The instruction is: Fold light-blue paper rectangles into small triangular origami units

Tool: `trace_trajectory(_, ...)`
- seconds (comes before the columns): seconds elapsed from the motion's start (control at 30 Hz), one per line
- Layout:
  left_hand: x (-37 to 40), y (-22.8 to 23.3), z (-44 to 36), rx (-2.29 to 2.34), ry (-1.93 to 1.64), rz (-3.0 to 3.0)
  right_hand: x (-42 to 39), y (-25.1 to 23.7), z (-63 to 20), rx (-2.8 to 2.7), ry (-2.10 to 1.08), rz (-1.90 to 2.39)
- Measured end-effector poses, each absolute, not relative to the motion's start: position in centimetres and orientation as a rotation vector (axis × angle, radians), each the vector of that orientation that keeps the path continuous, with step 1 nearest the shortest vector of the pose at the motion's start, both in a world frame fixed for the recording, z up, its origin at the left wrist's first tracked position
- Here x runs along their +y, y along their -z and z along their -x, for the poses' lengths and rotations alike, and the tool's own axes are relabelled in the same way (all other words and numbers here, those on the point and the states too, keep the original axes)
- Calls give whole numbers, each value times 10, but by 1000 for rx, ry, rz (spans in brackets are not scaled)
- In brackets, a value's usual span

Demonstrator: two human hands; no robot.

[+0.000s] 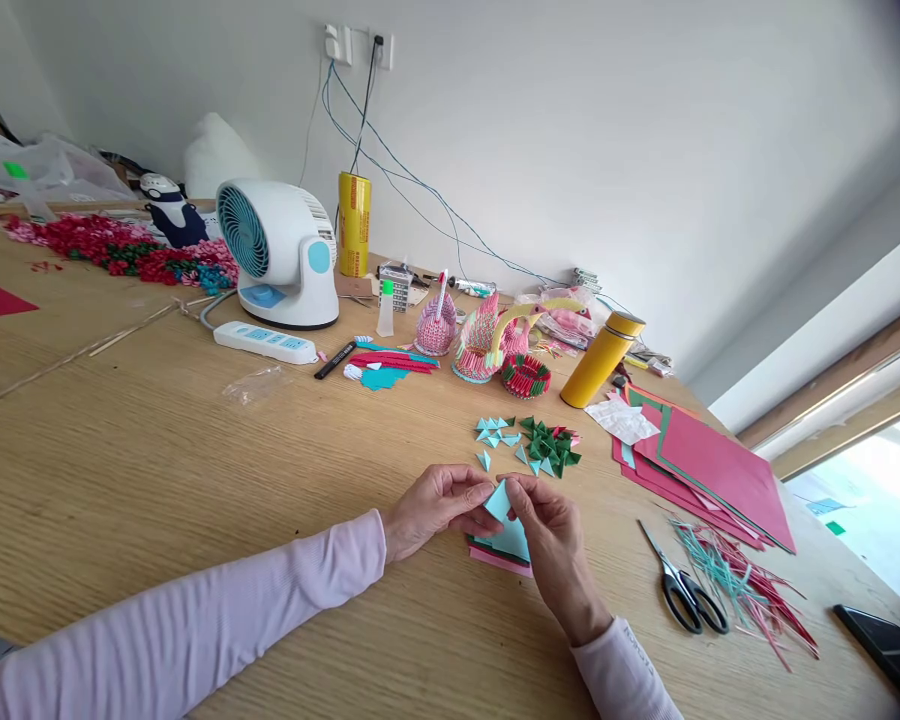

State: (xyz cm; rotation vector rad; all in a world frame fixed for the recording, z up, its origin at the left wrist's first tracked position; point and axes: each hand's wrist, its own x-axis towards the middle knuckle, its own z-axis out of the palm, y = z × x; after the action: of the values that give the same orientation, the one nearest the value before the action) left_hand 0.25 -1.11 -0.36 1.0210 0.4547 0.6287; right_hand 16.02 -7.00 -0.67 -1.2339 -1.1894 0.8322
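My left hand (pixel 435 508) and my right hand (pixel 553 540) meet over the wooden table (pixel 157 470), both pinching one small light-blue folded paper piece (pixel 498 499). Under my hands lies a small stack of paper slips (pixel 504 549), blue on top, with green and pink edges showing. Just beyond my fingers sit several folded blue paper triangles (pixel 493 433) and a heap of green folded triangles (pixel 551 447).
Scissors (pixel 682 590) and thin paper strips (pixel 742 590) lie to the right, with red and green paper sheets (pixel 712 465) behind. A yellow bottle (pixel 601 360), origami swans (pixel 487 340), a white fan (pixel 274 250), a power strip (pixel 264 342) and a yellow roll (pixel 353 224) stand farther back.
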Motion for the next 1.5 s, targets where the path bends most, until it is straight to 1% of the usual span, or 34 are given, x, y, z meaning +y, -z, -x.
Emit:
trace_trajectory(0.27,-10,4,-1,435,-694,-1208,-75,1,-148,-1169,-969,1122)
trace_trajectory(0.37,-10,2,-1,487,-711,-1281,-79,-2,-149,-1253,-979,1187)
trace_trajectory(0.5,-8,1,-2,618,-784,-1397,-82,-3,-154,-1416,-729,1365)
trace_trajectory(0.67,-8,2,-3,756,-855,-1434,-79,2,-158,-1441,-371,1387)
trace_trajectory(0.73,-9,0,-3,823,-790,-1339,-78,4,-161,-1467,-237,1327)
trace_trajectory(0.83,-12,-5,-1,700,-612,-1160,-80,6,-165,-1651,-68,1240)
trace_trajectory(0.93,-14,-8,0,563,-583,-1026,-81,6,-168,-1817,46,1199)
trace_trajectory(1.1,-11,-2,-1,631,-662,-942,-79,5,-169,-1933,121,1141)
trace_trajectory(1.23,-10,1,-1,648,-687,-1015,-79,3,-167,-1855,69,1206)
trace_trajectory(1.5,-11,-2,0,640,-728,-1208,-77,3,-158,-1435,-479,1348)
